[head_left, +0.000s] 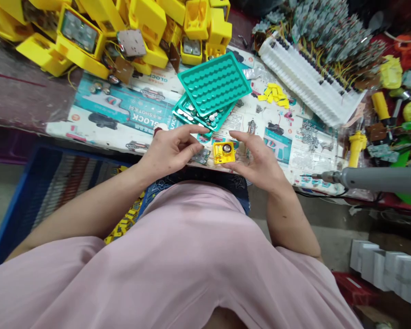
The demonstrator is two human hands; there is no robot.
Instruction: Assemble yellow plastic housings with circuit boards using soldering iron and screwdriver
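In the head view, a small open yellow plastic housing (219, 158) with a round metal-rimmed part inside lies at the front of the bench. My right hand (262, 162) curves around its right side, thumb by the lower edge and index finger beyond the upper edge, fingers apart. To the left, my left hand (169, 150) has its index finger stretched out and its thumb apart from it. Just below the left thumb is a small circuit board (202, 156) with wires near the housing. Whether the thumb touches the board I cannot tell.
Green trays (214, 82), one tilted over another holding silvery discs, stand beyond my hands. Yellow housings (147, 20) pile up at back left. A white rack (297, 82) with wired boards, yellow pieces (276, 95), screws (308, 137) and a grey electric screwdriver (380, 178) are at right.
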